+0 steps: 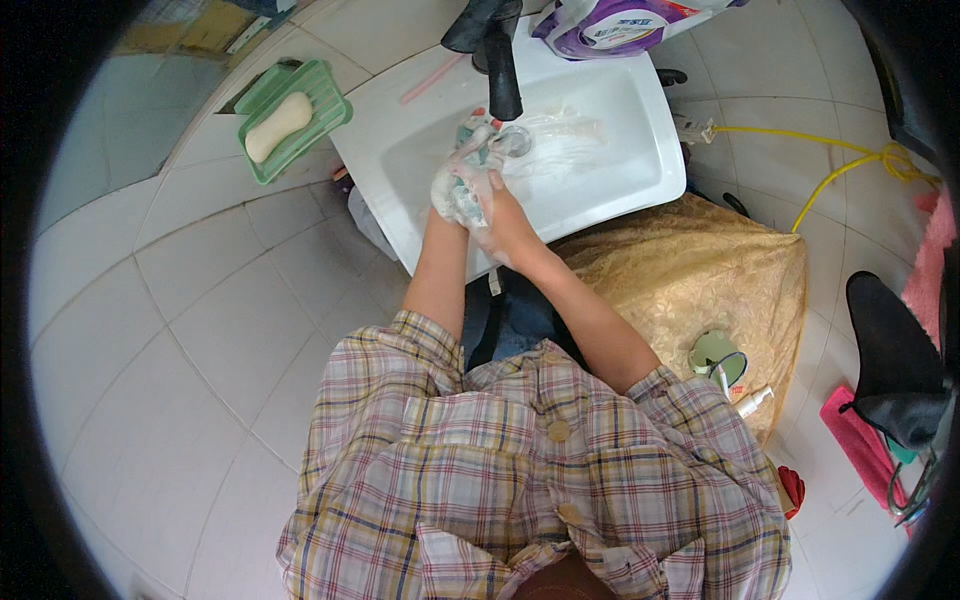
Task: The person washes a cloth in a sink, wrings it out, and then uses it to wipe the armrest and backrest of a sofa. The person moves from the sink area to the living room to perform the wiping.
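Note:
Over the white washbasin (619, 135), my two hands are together around a foamy blue-green cloth (474, 154) with red bits at its far end. My left hand (452, 191) is at the cloth, largely hidden by thick suds and fabric. My right hand (504, 221) presses on the near part of the cloth from the right, thumb on top, with lather over its fingers. Just beyond the cloth hangs the black faucet (504, 67), and the metal drain (516, 141) lies right beside the bundle. Streaks of suds coat the basin floor.
A green soap dish (330, 94) on the left wall holds a pale soap bar (279, 126). Behind the faucet stands a purple detergent bag (622, 30). A gold cloth cover (645, 277) at right bears a green cup (712, 351). A yellow cord (817, 136) runs along the wall.

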Tool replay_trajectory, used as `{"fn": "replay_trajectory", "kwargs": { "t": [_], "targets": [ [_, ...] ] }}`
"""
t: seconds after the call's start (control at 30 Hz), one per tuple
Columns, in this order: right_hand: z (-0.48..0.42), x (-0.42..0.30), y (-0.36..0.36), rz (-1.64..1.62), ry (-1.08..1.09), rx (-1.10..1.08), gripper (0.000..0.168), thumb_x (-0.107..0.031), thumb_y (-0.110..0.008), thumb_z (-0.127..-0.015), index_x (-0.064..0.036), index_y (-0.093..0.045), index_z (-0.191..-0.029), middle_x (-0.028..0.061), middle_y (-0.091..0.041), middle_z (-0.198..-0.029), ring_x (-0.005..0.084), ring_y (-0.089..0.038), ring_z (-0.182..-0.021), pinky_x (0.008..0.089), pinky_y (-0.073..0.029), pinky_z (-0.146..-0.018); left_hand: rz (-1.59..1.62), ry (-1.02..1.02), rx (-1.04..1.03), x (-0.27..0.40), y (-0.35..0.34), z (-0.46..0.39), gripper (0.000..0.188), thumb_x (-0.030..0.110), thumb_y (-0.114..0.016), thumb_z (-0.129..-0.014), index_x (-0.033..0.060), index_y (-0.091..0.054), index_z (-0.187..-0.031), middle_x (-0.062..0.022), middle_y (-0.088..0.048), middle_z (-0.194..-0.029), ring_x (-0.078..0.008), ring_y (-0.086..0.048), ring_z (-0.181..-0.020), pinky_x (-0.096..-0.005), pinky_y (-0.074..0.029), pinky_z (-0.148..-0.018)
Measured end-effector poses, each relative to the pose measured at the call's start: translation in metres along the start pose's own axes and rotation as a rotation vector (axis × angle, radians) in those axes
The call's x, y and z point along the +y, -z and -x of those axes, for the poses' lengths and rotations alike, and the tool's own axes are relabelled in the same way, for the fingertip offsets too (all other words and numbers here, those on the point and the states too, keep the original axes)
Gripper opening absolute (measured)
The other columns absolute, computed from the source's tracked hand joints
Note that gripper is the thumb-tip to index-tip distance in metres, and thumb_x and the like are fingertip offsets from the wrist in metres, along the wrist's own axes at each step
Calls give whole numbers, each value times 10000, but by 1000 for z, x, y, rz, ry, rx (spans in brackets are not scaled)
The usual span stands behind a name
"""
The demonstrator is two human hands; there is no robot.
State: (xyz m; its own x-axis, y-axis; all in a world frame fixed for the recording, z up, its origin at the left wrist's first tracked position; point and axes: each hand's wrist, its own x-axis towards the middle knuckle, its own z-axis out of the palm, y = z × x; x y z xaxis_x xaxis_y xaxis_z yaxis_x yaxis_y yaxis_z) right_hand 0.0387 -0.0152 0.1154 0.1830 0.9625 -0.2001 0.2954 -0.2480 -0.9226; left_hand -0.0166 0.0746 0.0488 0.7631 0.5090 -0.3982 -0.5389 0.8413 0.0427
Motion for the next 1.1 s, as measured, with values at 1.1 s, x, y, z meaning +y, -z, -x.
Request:
{"fn": "replay_trajectory", "kwargs": {
  "t": [1.1],
  "targets": [
    [-38, -73, 124, -399, -256, 127, 307, -219, -570, -857, 12, -597, -1056, 61, -625, -857, 104, -570, -719, 227, -463, -665, -975, -172, 263, 32, -37, -22, 174, 191, -540, -881, 52, -559, -985, -50, -588, -876, -163, -580, -776, -305, -481, -684]
  ]
}}
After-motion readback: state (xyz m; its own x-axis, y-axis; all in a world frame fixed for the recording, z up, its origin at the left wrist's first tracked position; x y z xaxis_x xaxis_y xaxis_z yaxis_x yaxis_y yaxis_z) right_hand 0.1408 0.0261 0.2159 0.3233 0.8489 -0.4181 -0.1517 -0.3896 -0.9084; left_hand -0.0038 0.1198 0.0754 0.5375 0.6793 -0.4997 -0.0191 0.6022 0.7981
